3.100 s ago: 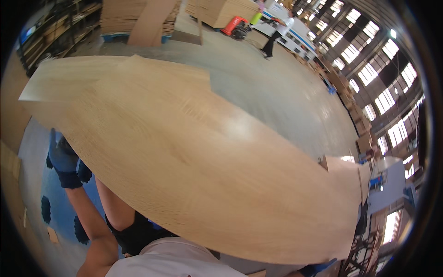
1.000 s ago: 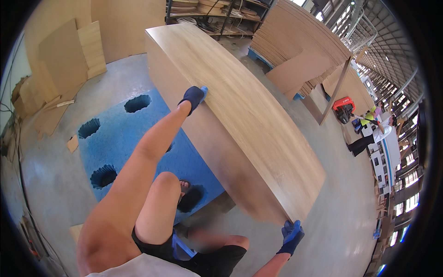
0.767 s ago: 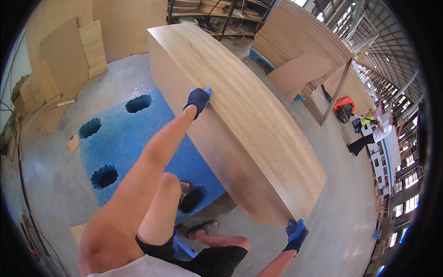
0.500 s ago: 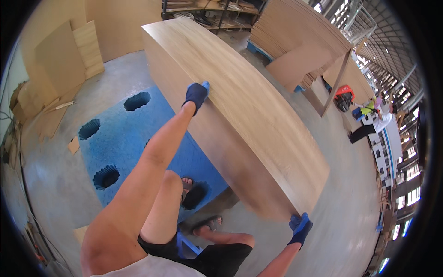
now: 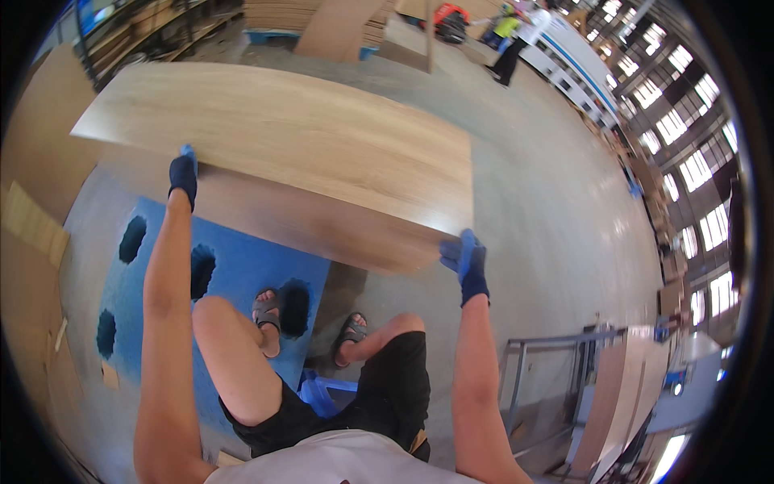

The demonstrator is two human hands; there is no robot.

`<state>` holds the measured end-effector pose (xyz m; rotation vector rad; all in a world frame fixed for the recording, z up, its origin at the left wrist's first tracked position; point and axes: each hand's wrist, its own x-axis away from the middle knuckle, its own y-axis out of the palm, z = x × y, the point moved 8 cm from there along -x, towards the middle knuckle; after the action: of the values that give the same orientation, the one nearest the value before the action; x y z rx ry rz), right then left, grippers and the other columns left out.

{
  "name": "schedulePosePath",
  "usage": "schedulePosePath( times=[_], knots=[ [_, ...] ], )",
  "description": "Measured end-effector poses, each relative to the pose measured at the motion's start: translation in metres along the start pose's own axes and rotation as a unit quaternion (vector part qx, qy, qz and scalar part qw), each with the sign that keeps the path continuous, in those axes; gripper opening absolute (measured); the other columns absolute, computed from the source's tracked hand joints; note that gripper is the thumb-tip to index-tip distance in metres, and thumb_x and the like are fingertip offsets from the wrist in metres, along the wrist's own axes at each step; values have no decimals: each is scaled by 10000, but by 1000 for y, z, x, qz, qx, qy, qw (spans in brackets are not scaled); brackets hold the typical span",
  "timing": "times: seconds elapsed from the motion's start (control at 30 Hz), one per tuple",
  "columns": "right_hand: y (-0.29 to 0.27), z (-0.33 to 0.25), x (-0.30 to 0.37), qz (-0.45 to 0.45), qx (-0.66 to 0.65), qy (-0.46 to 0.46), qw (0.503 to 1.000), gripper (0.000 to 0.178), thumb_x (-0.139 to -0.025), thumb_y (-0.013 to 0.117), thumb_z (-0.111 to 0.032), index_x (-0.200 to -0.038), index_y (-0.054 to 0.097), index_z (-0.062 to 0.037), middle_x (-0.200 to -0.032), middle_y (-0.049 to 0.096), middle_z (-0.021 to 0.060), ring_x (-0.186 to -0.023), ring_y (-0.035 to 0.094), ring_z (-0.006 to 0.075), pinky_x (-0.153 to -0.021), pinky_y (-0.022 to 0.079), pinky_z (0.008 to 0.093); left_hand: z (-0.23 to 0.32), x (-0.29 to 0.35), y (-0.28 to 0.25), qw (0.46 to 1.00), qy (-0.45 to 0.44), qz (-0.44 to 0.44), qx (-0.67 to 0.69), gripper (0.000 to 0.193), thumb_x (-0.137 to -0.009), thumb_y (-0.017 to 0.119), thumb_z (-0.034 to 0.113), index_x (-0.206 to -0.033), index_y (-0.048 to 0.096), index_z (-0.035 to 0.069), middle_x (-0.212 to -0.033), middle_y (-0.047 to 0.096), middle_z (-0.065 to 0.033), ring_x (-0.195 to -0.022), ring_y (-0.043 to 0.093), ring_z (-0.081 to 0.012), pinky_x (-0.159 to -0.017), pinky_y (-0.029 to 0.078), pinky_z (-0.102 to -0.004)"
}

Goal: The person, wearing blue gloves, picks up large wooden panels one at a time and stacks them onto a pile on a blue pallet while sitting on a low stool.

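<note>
A long light wood-grain board [image 5: 298,133] lies across the view in front of me, its pale top tilted into sight. Below its near edge is a brown, blurred side face; whether that is a stack or the board's underside I cannot tell. My left hand [image 5: 184,171], in a dark blue glove, grips the near edge toward the left end. At the near right corner, my right hand [image 5: 466,260] in a matching glove has its fingers closed on the board. Partly beneath and nearer to me is a blue pallet [image 5: 165,282] with dark ragged holes.
My sandalled feet are at the pallet's right edge, by a blue plastic object [image 5: 326,394]. Brown sheets [image 5: 44,137] lean at left. A shelf rack [image 5: 153,36] and stacked sheets [image 5: 278,14] stand behind. Right are a metal frame [image 5: 556,339] and boards [image 5: 625,395]. A person [image 5: 528,36] stands far off.
My view has turned to the right, so the board now lies more crosswise. Both gloved hands stay at its near edge, the left one now closer to the far-left end.
</note>
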<state>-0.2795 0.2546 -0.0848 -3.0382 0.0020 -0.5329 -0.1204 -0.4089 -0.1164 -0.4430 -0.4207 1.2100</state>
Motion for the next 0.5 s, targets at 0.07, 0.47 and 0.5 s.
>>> schedulePosePath(
  times=[0.07, 0.47, 0.5],
  knots=[
    [-6, 13, 10, -44, -80, 21, 996, 357, -856, 424, -363, -1042, 469, -61, -912, 601, 149, -717, 597, 210, -650, 496, 379, 4, 40, 21, 999, 22, -44, -1, 641, -831, 323, 526, -880, 592, -54, -784, 596, -244, -758, 568, -383, -646, 429, -431],
    [-254, 128, 180, 136, -265, 25, 954, 420, -823, 495, -296, -1162, 450, -51, -1040, 565, 122, -858, 569, 219, -747, 464, 366, -88, 471, 178, 620, -276, -604, 418, 207, -815, 474, 314, -767, 533, 121, -704, 533, 21, -661, 538, -156, -513, 395, -321],
    [-272, 137, 196, 134, -297, 20, 945, 414, -823, 493, -296, -1157, 454, -55, -1044, 564, 117, -864, 568, 217, -750, 462, 364, -81, 518, 170, 431, -289, -736, 435, 192, -813, 470, 290, -725, 523, 127, -658, 528, 43, -621, 543, -135, -479, 386, -293]
  ],
)
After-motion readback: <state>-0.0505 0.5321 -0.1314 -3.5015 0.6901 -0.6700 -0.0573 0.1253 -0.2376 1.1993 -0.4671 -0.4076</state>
